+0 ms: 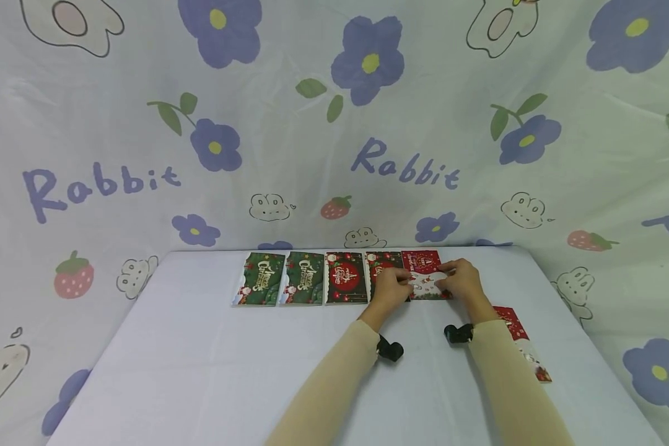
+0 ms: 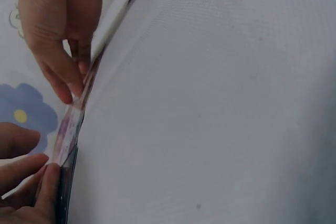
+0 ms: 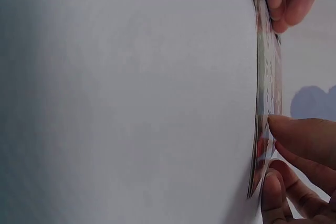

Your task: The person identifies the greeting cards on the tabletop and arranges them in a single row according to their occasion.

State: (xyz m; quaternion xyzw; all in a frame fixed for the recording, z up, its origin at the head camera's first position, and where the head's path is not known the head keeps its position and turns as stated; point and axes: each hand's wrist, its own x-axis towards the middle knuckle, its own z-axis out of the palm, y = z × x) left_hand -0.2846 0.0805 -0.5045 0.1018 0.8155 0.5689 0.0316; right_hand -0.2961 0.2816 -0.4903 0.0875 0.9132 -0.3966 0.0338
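Note:
A red-and-white Christmas card [image 1: 425,262] lies at the right end of a row of cards. My right hand [image 1: 464,282] holds its right edge; in the right wrist view the thumb [image 3: 299,132] rests on the card's face and the other fingers are at its edge. My left hand [image 1: 390,289] touches the card's left side with fairly straight fingers [image 2: 50,184], partly covering the neighbouring dark red card [image 1: 376,260]. Seen from the left wrist, the card [image 2: 68,127] lies low and nearly edge-on between both hands.
Leftward in the row are another dark red card [image 1: 345,279] and two green Christmas cards [image 1: 303,279] [image 1: 262,279]. A further red-and-white card [image 1: 513,322] lies nearer on the right, partly under my right sleeve. Behind the white table [image 1: 212,371] hangs a flowered curtain [image 1: 290,155].

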